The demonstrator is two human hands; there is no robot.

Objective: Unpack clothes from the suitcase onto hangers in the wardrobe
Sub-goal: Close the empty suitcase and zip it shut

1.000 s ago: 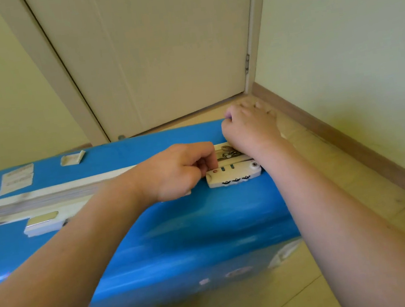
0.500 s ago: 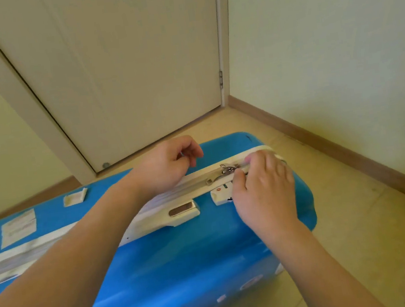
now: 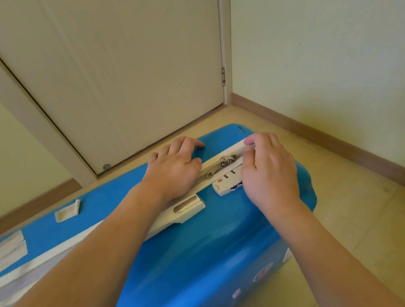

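Your left hand (image 3: 175,172) lies palm down on the top of the blue suitcase (image 3: 186,267), fingers loosely spread and nearly straight across the far edge, thumb alongside the pale zipper strip (image 3: 54,254); it presses flat and grips nothing. Your right hand (image 3: 267,170) comes in from the right end, fingers bent, with the fingertips (image 3: 249,142) on the zipper strip near the far right corner and the thumb close to the metal zipper pulls (image 3: 224,162). You cannot tell whether the fingers pinch the strip or a pull, or only touch. Both forearms reach in from the near edge of the view.

You have one suitcase, two hands on it, one white combination lock (image 3: 226,183), one cream handle with a metal plate (image 3: 186,206), and two pale stickers (image 3: 4,252) on the far top face.

The suitcase stands on its side on the tiled floor (image 3: 379,232), closed, in front of a shut door (image 3: 116,69), with its right end toward the room's corner. Its shell is glossy bright blue, with small decals low on the near face. The lock sits just beside your right hand, partly hidden by it.
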